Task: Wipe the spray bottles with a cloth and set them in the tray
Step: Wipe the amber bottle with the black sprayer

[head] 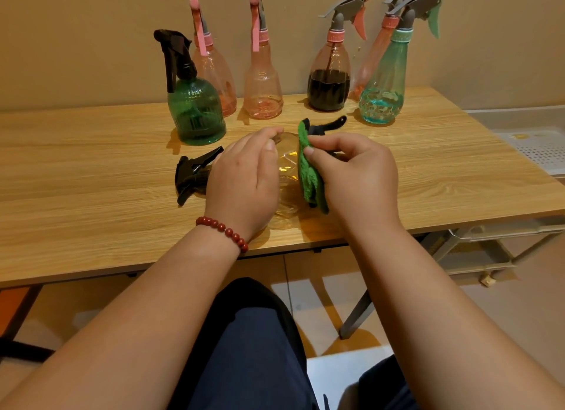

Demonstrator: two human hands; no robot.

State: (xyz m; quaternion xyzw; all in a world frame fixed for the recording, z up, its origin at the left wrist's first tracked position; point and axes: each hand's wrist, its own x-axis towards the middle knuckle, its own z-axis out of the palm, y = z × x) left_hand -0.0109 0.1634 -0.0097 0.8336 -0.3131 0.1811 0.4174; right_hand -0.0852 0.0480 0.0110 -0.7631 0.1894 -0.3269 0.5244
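Dark trousers (253, 348) sit lowest in view; above them both forearms reach onto the tabletop (91, 180).

Step in hand: wiping. The clear bottle (287, 165) lies on its side near the front edge, with its black sprayer head (192, 177) pointing left. The left hand (244, 177), red bead bracelet (223, 229) at the wrist, grips the bottle's neck end, fingers (260, 136) curled over the top. The right hand (357, 177) pinches a folded green cloth (308, 171) between thumb and fingers and presses it against the bottle's body.

A black trigger shows just behind the cloth; we cannot tell what it belongs to. Six more bottles stand upright along the wall, among them a dark green bottle (195, 110) and a teal bottle (382, 97). The white perforated tray (538, 152) sits off the right end of the tabletop.

Notes on technique, our judgement: pin the neck firmly so the round body cannot roll. Turn the bottle slightly per pass. Run the cloth along the moulded wall to the base. Mind the near edge.
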